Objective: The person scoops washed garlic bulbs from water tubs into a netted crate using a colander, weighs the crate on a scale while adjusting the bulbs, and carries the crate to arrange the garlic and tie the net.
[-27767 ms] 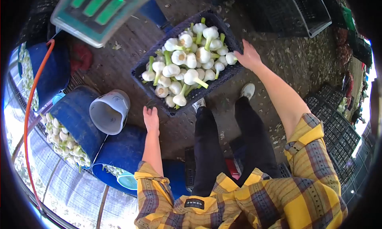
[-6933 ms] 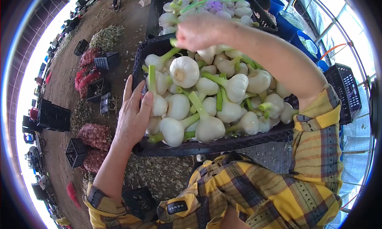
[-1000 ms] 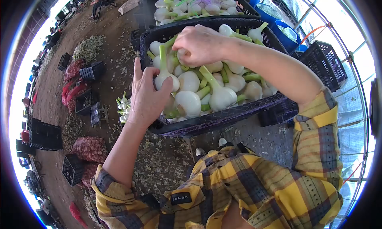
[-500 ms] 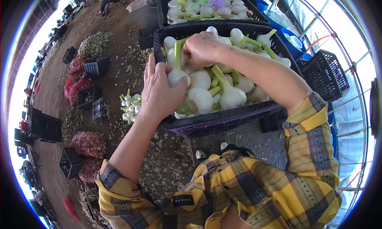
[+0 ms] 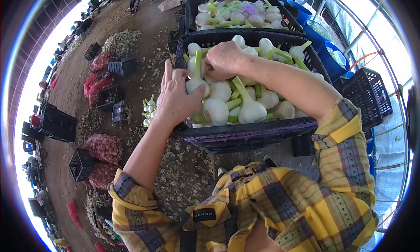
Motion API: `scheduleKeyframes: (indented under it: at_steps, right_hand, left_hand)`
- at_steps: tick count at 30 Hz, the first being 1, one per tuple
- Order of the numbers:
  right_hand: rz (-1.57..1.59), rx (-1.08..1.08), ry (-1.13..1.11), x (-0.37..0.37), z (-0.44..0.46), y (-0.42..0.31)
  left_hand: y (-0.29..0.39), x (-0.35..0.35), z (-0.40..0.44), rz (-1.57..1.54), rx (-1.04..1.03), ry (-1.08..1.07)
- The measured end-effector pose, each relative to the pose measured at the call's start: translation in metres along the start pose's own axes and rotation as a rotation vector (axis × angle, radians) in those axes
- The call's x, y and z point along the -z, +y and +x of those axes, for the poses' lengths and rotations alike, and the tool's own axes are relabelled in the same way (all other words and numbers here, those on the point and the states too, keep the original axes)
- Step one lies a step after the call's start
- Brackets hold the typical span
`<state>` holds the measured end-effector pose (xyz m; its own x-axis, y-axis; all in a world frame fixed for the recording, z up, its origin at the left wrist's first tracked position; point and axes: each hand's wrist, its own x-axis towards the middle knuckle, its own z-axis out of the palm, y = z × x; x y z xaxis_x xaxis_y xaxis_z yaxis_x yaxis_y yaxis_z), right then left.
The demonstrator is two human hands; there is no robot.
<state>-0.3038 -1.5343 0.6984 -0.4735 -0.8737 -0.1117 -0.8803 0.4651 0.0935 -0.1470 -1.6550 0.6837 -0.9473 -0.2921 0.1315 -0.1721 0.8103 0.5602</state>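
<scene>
A black crate (image 5: 251, 131) in front of me is full of white garlic bulbs (image 5: 252, 111) with thick green stems. At its left end, my left hand (image 5: 172, 99) is closed around one garlic bulb (image 5: 195, 86), its stem pointing up and the thumb across its side. My right hand (image 5: 226, 59) reaches over the crate from the right, just beyond that bulb. Its fingers are curled down against another pale garlic bulb (image 5: 203, 68), partly covered by the hand and the upright stem. The right fingertips are hidden.
Behind stands a second crate (image 5: 245, 32) of garlic with purple netting. Blue tubs (image 5: 328, 61) and a tilted black crate (image 5: 369, 96) are at right. On the dirt floor at left lie red net bags (image 5: 103, 148), crates and peelings; small garlic (image 5: 150, 107) sits beside my left wrist.
My view has tilted slightly, so the crates appear lower and further right. Both hands keep nearly the same hold, with the right hand slightly lower over the bulbs.
</scene>
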Motion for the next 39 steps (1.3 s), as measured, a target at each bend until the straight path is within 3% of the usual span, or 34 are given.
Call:
scheduleKeyframes:
  at_steps: [5,7,9,13,16,19,21,25,28,31,34,39]
  right_hand:
    - [0.431,0.231,0.086,0.007,-0.004,0.022]
    - [0.469,0.199,0.284,0.02,-0.032,0.041]
    - [0.51,0.105,0.318,0.032,-0.064,0.055]
    - [0.144,-0.007,0.449,0.029,-0.142,0.09]
    - [0.265,-0.31,0.48,0.008,-0.204,0.12]
    - [0.514,-0.64,0.609,-0.058,-0.259,0.146]
    - [1.129,-0.99,0.328,-0.066,-0.281,0.122]
    - [1.889,-0.806,0.466,-0.073,-0.273,0.065]
    - [1.979,-0.75,0.511,-0.067,-0.259,0.056]
    - [2.165,-0.909,0.541,-0.078,-0.261,0.062]
    - [2.305,-0.827,0.228,-0.091,-0.266,0.066]
    - [2.392,-0.559,0.205,-0.085,-0.279,0.047]
  left_hand:
    - [-0.016,0.003,0.001,0.029,-0.052,0.012]
    - [-0.015,0.007,0.001,0.125,-0.038,-0.046]
    - [-0.02,0.01,0.001,0.174,-0.022,-0.061]
    - [-0.034,0.018,0.004,0.254,-0.014,-0.097]
    - [-0.043,0.025,0.003,0.138,-0.04,-0.054]
    - [-0.061,0.025,0.003,0.149,-0.064,-0.026]
    - [-0.073,0.026,0.004,0.14,-0.091,0.004]
    - [-0.086,0.044,0.007,0.163,-0.035,-0.005]
    - [-0.097,0.052,0.008,0.141,-0.006,-0.024]
    - [-0.106,0.056,0.008,0.135,0.02,-0.024]
    - [-0.116,0.061,0.009,0.114,0.019,-0.015]
    - [-0.126,0.066,0.01,0.073,0.041,-0.017]
